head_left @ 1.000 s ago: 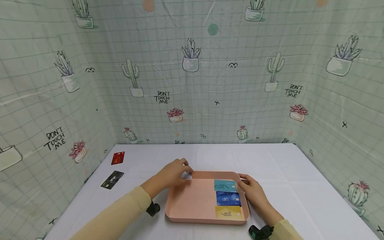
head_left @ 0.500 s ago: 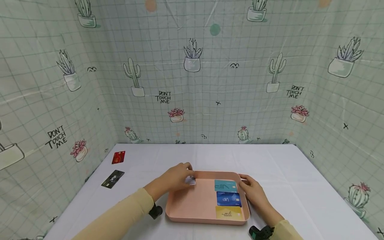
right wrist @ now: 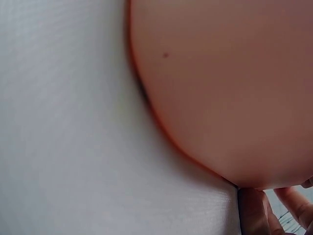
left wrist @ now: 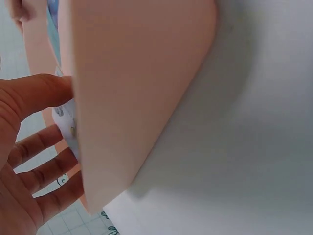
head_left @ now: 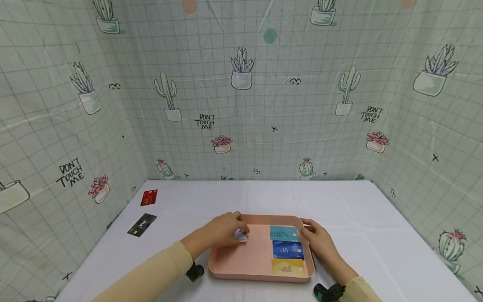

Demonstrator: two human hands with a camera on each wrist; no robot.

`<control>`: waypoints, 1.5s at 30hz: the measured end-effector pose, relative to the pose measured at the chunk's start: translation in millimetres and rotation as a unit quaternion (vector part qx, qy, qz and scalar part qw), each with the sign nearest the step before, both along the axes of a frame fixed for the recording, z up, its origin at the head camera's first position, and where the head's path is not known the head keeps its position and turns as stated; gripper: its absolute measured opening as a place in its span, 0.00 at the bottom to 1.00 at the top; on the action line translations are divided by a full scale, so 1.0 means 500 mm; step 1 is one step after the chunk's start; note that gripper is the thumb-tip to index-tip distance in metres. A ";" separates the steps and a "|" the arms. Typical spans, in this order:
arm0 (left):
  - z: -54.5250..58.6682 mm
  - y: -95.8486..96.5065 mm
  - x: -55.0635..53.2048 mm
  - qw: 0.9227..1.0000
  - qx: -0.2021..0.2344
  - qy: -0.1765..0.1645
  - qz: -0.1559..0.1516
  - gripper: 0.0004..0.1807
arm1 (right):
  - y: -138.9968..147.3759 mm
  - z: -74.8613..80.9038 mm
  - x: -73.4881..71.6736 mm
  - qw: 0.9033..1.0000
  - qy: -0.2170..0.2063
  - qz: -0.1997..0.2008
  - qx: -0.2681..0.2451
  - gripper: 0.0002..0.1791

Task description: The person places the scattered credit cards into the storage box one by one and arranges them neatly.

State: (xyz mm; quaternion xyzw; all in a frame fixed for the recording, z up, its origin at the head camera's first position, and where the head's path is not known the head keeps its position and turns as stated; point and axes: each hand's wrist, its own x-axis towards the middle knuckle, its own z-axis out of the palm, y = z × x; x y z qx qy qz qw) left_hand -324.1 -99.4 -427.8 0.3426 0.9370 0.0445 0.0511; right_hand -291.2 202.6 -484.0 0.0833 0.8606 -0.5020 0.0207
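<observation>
- Currently, one left hand (head_left: 226,231), over the left part of a shallow, pink, round-cornered tray (head_left: 256,258); we see thumb and fingers pinching a small whitish printed card (head_left: 240,236). Whether that card touches the tray floor, we cannot tell.
- One right hand (head_left: 317,237), gripping the tray's right wall near the far corner, a steadying hold as we judge it.
- Three flat cards in a column along the tray's right side, far to near: a teal rectangular card (head_left: 284,233), a blue rectangular card (head_left: 288,250), a yellow rectangular card (head_left: 289,268).
- Handling note: we would do best to lower the pinched card flat, square to the tray walls, free its edge before the fingers part, and leave the column undisturbed.
- Two cards outside the tray, on the left: a black rectangular card (head_left: 141,225) and, farther back, a red rectangular card (head_left: 149,197).
- One white, faintly creased tabletop (head_left: 339,201), bearing all the above.
- One pale green gridded fabric backdrop (head_left: 264,105) on three sides, printed with potted cacti and "DON'T TOUCH ME".
</observation>
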 end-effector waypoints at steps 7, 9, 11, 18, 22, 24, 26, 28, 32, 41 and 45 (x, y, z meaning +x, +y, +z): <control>-0.007 -0.009 0.013 0.999 -0.008 0.029 -0.033 0.17 | 0.000 0.001 0.000 1.000 0.001 0.002 -0.002 0.29; -0.010 -0.010 0.016 0.999 -0.005 0.022 -0.033 0.16 | 0.000 0.002 0.000 1.000 0.001 0.002 -0.004 0.29; -0.013 -0.011 0.018 0.999 -0.002 0.010 -0.034 0.16 | -0.001 0.003 0.000 1.000 0.001 0.003 -0.005 0.29; -0.016 -0.011 0.029 0.999 0.000 -0.014 -0.040 0.18 | 0.000 -0.003 -0.001 1.000 -0.001 0.000 -0.006 0.29; -0.019 -0.010 0.035 0.999 0.008 -0.039 -0.030 0.19 | 0.001 -0.005 0.000 1.000 -0.002 0.000 -0.006 0.29; -0.018 -0.009 0.037 0.998 0.012 -0.052 -0.025 0.19 | 0.001 -0.004 0.001 1.000 0.000 0.001 -0.008 0.29; -0.018 -0.008 0.038 0.998 0.014 -0.061 -0.021 0.19 | 0.000 -0.002 0.001 1.000 0.002 0.002 -0.009 0.29; -0.017 -0.007 0.041 0.998 0.013 -0.065 -0.017 0.19 | 0.000 -0.001 0.001 1.000 0.003 0.002 -0.008 0.29; -0.015 -0.008 0.046 0.998 0.010 -0.068 -0.011 0.21 | -0.001 -0.001 0.001 1.000 0.005 0.002 -0.005 0.29; -0.013 -0.011 0.061 0.996 0.022 -0.086 0.006 0.23 | -0.001 -0.001 0.002 1.000 0.006 0.002 -0.004 0.28; -0.012 -0.010 0.067 0.995 0.020 -0.099 0.012 0.24 | 0.000 -0.001 0.002 1.000 0.008 0.002 -0.005 0.29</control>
